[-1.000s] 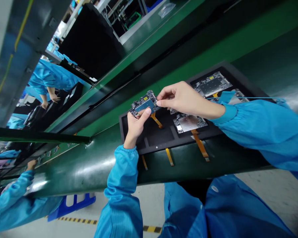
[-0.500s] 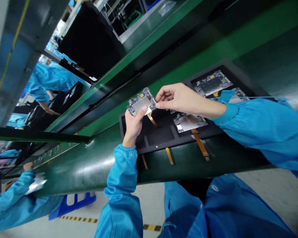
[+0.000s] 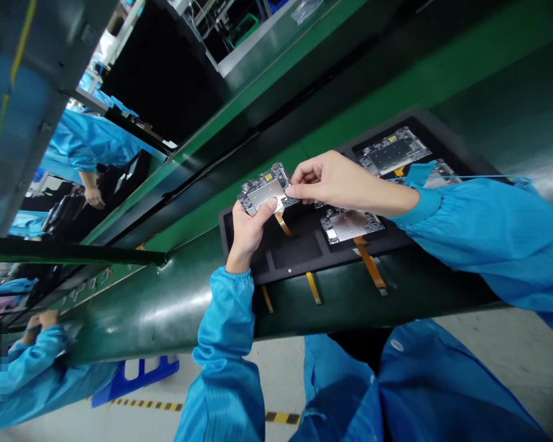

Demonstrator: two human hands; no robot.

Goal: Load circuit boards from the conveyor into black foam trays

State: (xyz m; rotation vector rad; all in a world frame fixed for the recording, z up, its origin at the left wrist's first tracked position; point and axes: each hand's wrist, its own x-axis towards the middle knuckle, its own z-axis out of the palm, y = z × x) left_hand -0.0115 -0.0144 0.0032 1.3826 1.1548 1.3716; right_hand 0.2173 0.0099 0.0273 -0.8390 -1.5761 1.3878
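Observation:
A small circuit board with a silver shield and an orange flex cable is held above a black tray. My left hand grips the board from below, thumb on the shield. At the board's right edge my right hand pinches it with fingertips together. Two more boards lie in the tray: one in the middle with an orange cable hanging off the front, another at the far right.
The tray rests on a dark green conveyor belt. Orange flex strips stick out over the tray's front edge. Other people in blue sleeves work at the left, one near the belt's end. A blue stand sits on the floor.
The board has been tilted so its silver shield faces up where a blue face showed before. Both hands stayed on it, rising slightly.

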